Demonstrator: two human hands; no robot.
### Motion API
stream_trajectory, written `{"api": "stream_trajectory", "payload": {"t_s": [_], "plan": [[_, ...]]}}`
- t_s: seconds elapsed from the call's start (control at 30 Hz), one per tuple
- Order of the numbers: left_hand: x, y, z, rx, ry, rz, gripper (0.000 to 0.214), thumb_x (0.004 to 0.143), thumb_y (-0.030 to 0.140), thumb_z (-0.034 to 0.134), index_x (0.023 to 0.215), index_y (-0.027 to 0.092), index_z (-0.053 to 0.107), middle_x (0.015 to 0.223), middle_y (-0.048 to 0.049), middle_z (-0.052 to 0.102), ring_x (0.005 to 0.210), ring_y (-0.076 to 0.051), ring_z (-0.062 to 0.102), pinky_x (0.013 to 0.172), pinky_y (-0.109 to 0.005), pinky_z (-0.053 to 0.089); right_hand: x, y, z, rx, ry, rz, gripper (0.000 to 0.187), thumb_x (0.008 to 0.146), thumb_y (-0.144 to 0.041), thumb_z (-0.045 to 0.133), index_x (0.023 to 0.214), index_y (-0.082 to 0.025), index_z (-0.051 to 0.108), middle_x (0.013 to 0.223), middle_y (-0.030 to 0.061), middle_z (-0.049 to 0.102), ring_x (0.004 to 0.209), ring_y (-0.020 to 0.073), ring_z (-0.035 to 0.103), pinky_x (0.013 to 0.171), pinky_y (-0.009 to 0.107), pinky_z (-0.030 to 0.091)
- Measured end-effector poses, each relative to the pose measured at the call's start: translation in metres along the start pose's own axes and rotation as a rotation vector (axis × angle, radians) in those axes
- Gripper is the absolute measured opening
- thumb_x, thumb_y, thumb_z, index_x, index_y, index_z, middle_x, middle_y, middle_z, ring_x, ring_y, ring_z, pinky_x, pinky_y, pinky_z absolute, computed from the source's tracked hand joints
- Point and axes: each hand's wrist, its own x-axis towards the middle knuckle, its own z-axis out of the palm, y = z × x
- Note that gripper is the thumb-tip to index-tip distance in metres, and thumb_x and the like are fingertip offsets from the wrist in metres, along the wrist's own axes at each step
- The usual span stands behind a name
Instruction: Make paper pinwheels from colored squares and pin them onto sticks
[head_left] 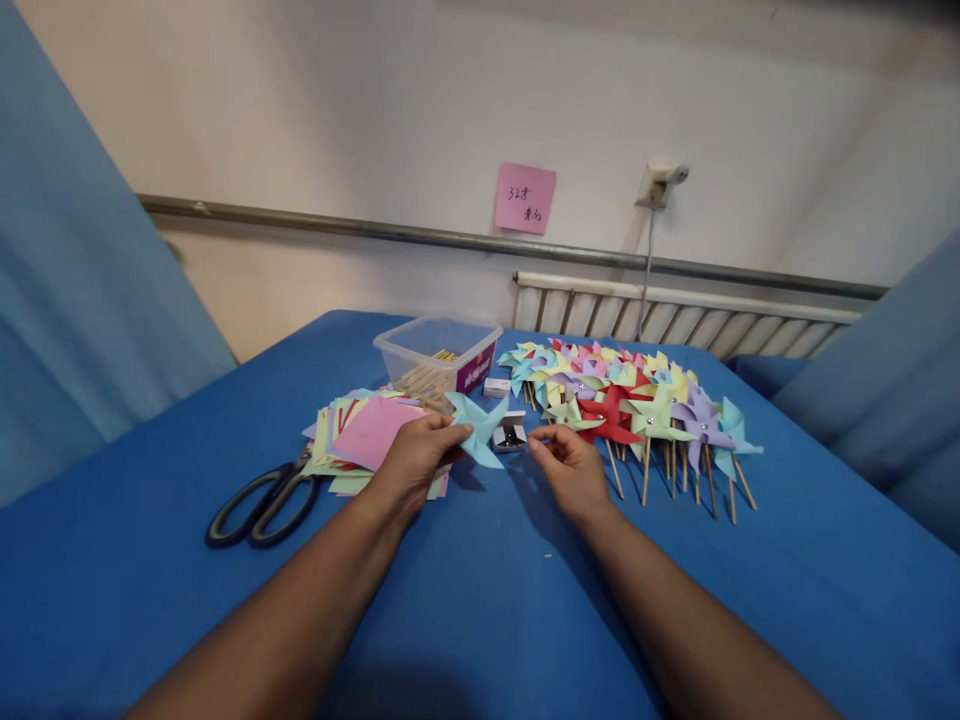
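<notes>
My left hand (420, 456) is closed on a light blue paper pinwheel (480, 428), its folded blades pinched between thumb and fingers. No stick shows on this pinwheel. Just right of it, a small open white box (511, 432) with dark, shiny small pieces inside stands on the table. My right hand (568, 468) is beside that box, thumb and forefinger brought together; anything between the tips is too small to make out. Behind my left hand lies a stack of coloured paper squares (379, 432), pink on top.
Black-handled scissors (271, 505) lie left of the paper. A clear plastic tub (420, 345) holds wooden sticks, with a small closed white box (496, 387) beside it. Many finished pinwheels on sticks (649, 418) lie at the right. The blue-covered table (480, 600) meets a wall with a radiator.
</notes>
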Motion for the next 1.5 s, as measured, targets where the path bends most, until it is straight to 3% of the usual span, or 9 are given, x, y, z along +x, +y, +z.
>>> {"api": "stream_trajectory", "payload": {"t_s": [0.13,0.27,0.53,0.8,1.2,1.5], "plan": [[0.006,-0.002,-0.005,-0.157,0.041,-0.015,0.026,0.055,0.026,0.076,0.072,0.012,0.061,0.066,-0.0019,0.064,0.058,-0.012,0.057,0.059,-0.024,0.046,0.001,0.002,0.007,-0.223,-0.033,-0.12,0.016,0.079,-0.029,0.055,0.083,-0.02,0.068,0.082,0.0024,0.062,0.064,0.0138,0.056,0.061,0.026,0.046],[0.007,-0.004,-0.004,-0.181,0.049,-0.008,0.024,0.056,0.025,0.076,0.069,0.013,0.059,0.064,-0.0004,0.063,0.058,-0.011,0.057,0.059,-0.023,0.045,0.003,-0.004,0.019,-0.533,-0.088,-0.161,0.021,0.083,-0.024,0.051,0.092,-0.021,0.07,0.09,0.0057,0.063,0.081,0.0174,0.06,0.075,0.028,0.045],[0.007,-0.005,-0.003,-0.204,0.062,0.009,0.023,0.053,0.025,0.076,0.064,0.014,0.059,0.059,0.0009,0.061,0.054,-0.011,0.056,0.056,-0.023,0.045,0.013,-0.02,0.04,-0.984,-0.104,-0.039,0.028,0.089,-0.027,0.043,0.094,-0.019,0.07,0.098,0.011,0.063,0.085,0.0205,0.061,0.073,0.027,0.042],[0.011,-0.014,-0.008,-0.207,0.054,0.003,0.021,0.056,0.026,0.075,0.068,0.013,0.062,0.062,-0.0012,0.063,0.056,-0.012,0.057,0.057,-0.022,0.046,0.028,-0.026,0.049,-1.023,-0.167,-0.001,0.03,0.088,-0.028,0.043,0.09,-0.017,0.07,0.092,0.0137,0.068,0.082,0.0238,0.064,0.066,0.029,0.041],[0.01,-0.013,-0.008,-0.217,0.085,-0.026,0.022,0.059,0.027,0.075,0.07,0.013,0.063,0.064,-0.0017,0.063,0.058,-0.011,0.056,0.059,-0.023,0.046,0.03,-0.031,0.032,-0.984,-0.4,-0.078,0.018,0.078,-0.026,0.056,0.084,-0.024,0.073,0.083,0.0073,0.073,0.079,0.0233,0.066,0.062,0.027,0.04],[0.01,-0.011,-0.007,-0.223,0.1,-0.025,0.018,0.059,0.024,0.074,0.07,0.014,0.064,0.063,-0.0002,0.063,0.057,-0.011,0.055,0.058,-0.022,0.044,0.027,-0.033,0.04,-1.094,-0.411,-0.079,0.022,0.081,-0.022,0.05,0.092,-0.019,0.068,0.096,0.0109,0.069,0.084,0.024,0.065,0.067,0.028,0.044]]}}
